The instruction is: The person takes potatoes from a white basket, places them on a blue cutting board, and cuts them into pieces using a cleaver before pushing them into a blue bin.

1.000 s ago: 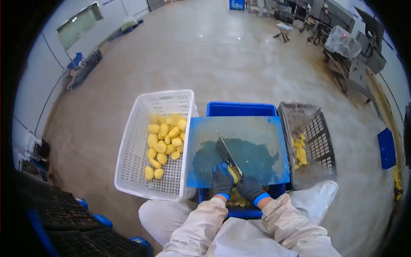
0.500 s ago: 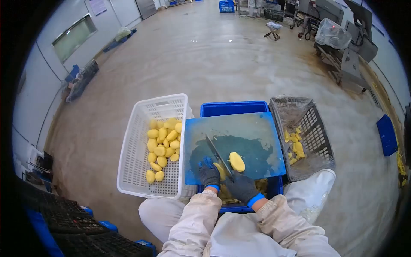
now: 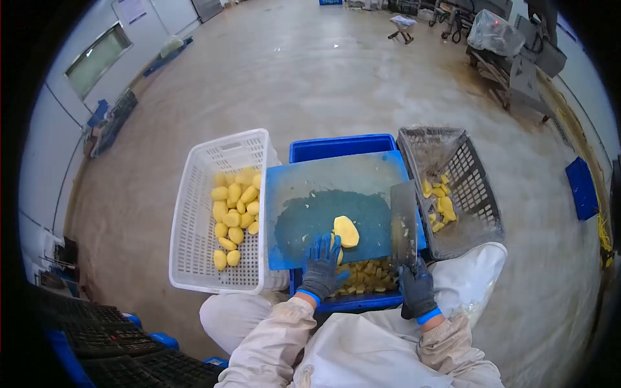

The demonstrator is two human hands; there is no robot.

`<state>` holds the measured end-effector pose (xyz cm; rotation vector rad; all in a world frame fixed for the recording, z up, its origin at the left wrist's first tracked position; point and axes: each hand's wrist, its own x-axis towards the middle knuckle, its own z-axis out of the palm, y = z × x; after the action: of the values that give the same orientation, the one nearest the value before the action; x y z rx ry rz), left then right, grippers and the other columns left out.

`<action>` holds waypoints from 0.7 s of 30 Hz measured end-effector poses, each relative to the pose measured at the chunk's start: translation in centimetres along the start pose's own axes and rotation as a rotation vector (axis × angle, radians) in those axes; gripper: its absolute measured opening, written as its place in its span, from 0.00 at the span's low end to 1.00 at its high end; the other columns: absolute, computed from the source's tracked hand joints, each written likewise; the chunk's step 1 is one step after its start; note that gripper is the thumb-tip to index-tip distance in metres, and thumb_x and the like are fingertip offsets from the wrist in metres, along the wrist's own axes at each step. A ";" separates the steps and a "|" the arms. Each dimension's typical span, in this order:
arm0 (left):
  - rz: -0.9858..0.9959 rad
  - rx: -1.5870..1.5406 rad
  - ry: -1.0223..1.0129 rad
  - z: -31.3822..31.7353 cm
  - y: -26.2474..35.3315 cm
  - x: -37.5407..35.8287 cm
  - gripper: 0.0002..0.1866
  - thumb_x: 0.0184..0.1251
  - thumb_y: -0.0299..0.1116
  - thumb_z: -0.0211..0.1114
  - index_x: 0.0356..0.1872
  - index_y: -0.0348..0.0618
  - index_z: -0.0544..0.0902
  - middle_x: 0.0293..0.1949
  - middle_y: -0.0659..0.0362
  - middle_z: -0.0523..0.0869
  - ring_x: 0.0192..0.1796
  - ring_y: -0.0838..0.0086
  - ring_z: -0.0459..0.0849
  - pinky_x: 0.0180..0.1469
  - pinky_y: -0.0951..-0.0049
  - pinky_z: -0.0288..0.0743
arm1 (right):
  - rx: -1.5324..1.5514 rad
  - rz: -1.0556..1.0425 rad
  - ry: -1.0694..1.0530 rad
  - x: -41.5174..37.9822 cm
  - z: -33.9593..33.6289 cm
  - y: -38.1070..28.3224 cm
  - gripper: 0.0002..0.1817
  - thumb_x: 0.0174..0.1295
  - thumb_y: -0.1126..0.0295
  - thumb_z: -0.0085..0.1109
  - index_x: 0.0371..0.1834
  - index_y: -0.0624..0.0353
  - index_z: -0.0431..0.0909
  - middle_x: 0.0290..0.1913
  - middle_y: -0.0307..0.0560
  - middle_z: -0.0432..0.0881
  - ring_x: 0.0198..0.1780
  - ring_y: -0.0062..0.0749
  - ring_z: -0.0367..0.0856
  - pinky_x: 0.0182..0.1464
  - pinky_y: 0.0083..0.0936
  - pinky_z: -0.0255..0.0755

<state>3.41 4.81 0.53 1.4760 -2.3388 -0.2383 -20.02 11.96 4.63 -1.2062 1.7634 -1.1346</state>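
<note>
On the board (image 3: 336, 187), cleaver (image 3: 403, 223) (now lifted right).

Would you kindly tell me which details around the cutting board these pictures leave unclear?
Head view only:
- Blue plastic crate: most of its inside is hidden by the blue cutting board.
- Yellow potato half: its near end is covered by the left hand.
- Cleaver: its handle is hidden inside the right hand.
- Black mesh basket: its yellow pieces are too small to identify.

A food-processing hall is showing here: bare concrete floor (image 3: 336, 77), wrapped machinery (image 3: 501, 45) along the wall, plastic crates (image 3: 207, 213) (peeled potatoes (image 3: 234, 210) filling one).
</note>
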 end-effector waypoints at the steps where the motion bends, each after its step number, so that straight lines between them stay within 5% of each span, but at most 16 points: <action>1: 0.005 0.092 -0.093 0.2 0.4 -0.2 0.37 0.55 0.47 0.64 0.65 0.44 0.62 0.62 0.42 0.63 0.65 0.45 0.60 0.65 0.48 0.53 | 0.003 0.004 0.001 0.3 0.1 1.0 0.10 0.61 0.71 0.54 0.44 0.61 0.72 0.28 0.38 0.78 0.24 0.23 0.75 0.24 0.24 0.69; 5: 0.087 0.303 -0.222 1.6 -1.0 -1.6 0.36 0.54 0.46 0.65 0.64 0.44 0.64 0.62 0.42 0.65 0.64 0.45 0.62 0.65 0.48 0.55 | 0.175 0.134 -0.015 0.6 0.1 3.0 0.09 0.61 0.73 0.55 0.44 0.59 0.72 0.25 0.34 0.75 0.22 0.18 0.72 0.22 0.19 0.67; 7: 0.001 -0.223 -0.044 0.0 -1.5 -1.0 0.30 0.58 0.43 0.62 0.61 0.44 0.67 0.61 0.46 0.69 0.60 0.51 0.70 0.61 0.51 0.65 | 0.205 0.158 -0.025 0.7 0.2 2.3 0.08 0.61 0.73 0.55 0.43 0.59 0.72 0.25 0.34 0.74 0.22 0.18 0.71 0.22 0.18 0.66; 8: -0.001 -0.215 -0.050 -0.3 -1.6 -0.6 0.30 0.58 0.43 0.62 0.61 0.44 0.67 0.61 0.46 0.69 0.60 0.51 0.70 0.61 0.51 0.65 | 0.105 0.095 -0.013 0.5 0.0 1.7 0.07 0.61 0.73 0.55 0.42 0.58 0.72 0.25 0.34 0.74 0.22 0.18 0.71 0.21 0.18 0.65; 10: -0.700 -1.704 -0.035 -1.6 -2.0 0.0 0.26 0.63 0.42 0.59 0.60 0.45 0.67 0.58 0.50 0.73 0.57 0.59 0.75 0.57 0.59 0.72 | 0.022 0.031 -0.021 0.3 0.6 1.1 0.06 0.61 0.74 0.54 0.41 0.57 0.72 0.24 0.34 0.73 0.21 0.18 0.70 0.20 0.17 0.65; 11: -0.709 -1.686 -0.016 -2.4 -2.1 -0.1 0.26 0.63 0.42 0.59 0.60 0.45 0.67 0.58 0.50 0.73 0.57 0.59 0.75 0.57 0.59 0.72 | 0.184 0.133 -0.026 0.4 0.7 1.4 0.05 0.61 0.74 0.55 0.40 0.57 0.72 0.24 0.35 0.74 0.21 0.18 0.70 0.20 0.18 0.65; 13: -0.819 -2.311 0.004 -5.4 -1.0 0.3 0.22 0.69 0.45 0.52 0.57 0.42 0.70 0.55 0.51 0.76 0.55 0.60 0.77 0.55 0.61 0.75 | 0.354 0.232 -0.053 0.7 1.1 1.7 0.05 0.61 0.73 0.55 0.38 0.57 0.71 0.24 0.35 0.74 0.21 0.18 0.71 0.20 0.18 0.65; 14: -0.780 -2.409 -0.011 -5.6 -1.3 0.1 0.27 0.67 0.53 0.51 0.58 0.43 0.70 0.58 0.51 0.74 0.59 0.60 0.74 0.55 0.57 0.75 | 0.358 0.229 -0.043 0.7 1.1 1.9 0.05 0.61 0.73 0.55 0.38 0.57 0.71 0.24 0.36 0.74 0.21 0.18 0.71 0.19 0.18 0.65; 21: -0.680 -2.556 -0.030 -7.8 -0.8 0.6 0.36 0.66 0.60 0.46 0.64 0.41 0.63 0.61 0.48 0.70 0.61 0.56 0.71 0.59 0.56 0.70 | 0.276 0.226 -0.081 0.6 0.7 1.1 0.07 0.61 0.73 0.55 0.40 0.56 0.68 0.24 0.37 0.73 0.19 0.18 0.70 0.16 0.16 0.63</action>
<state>6.91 4.28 7.58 0.3949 0.0088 -2.0465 -19.98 11.38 3.30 -0.8534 1.5763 -1.1334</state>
